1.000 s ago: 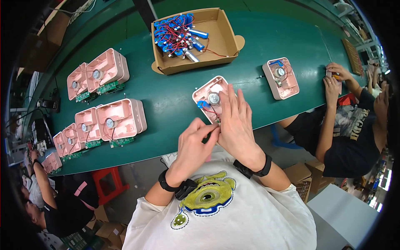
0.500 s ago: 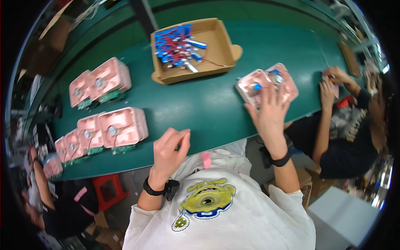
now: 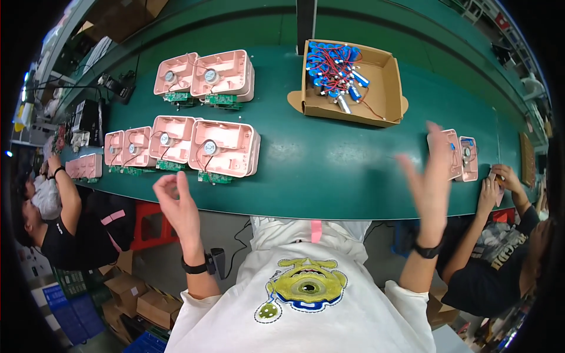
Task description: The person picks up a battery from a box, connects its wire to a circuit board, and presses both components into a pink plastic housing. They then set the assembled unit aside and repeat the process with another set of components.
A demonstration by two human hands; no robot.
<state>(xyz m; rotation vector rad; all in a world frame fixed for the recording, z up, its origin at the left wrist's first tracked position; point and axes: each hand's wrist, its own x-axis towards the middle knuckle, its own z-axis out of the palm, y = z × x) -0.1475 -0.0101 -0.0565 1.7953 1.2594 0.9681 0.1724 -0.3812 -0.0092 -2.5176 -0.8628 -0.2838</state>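
Observation:
My left hand (image 3: 178, 203) is over the bench's front edge, just below the near row of pink plastic housings. Its fingers are loosely curled, thumb apart, with nothing visible in them. The closest housing (image 3: 232, 156) has a round silver speaker with wires inside and a green circuit board (image 3: 213, 177) at its front edge. My right hand (image 3: 431, 182), slightly blurred, is open with thumb and fingers spread. It partly covers one of two pink housings (image 3: 469, 167) at the right, which have blue parts in them; whether it touches them I cannot tell.
A cardboard box (image 3: 382, 115) of blue cylindrical batteries with red wires stands at the back. Two more housings (image 3: 238, 65) sit behind the near row on the green bench (image 3: 329, 176). Co-workers sit at both sides; one's hands (image 3: 491, 185) are beyond the right-hand housings.
My view has turned left. The two right-hand housings are farther right, and my right hand has come off the top of them. My left hand has moved left to the near row and loosened.

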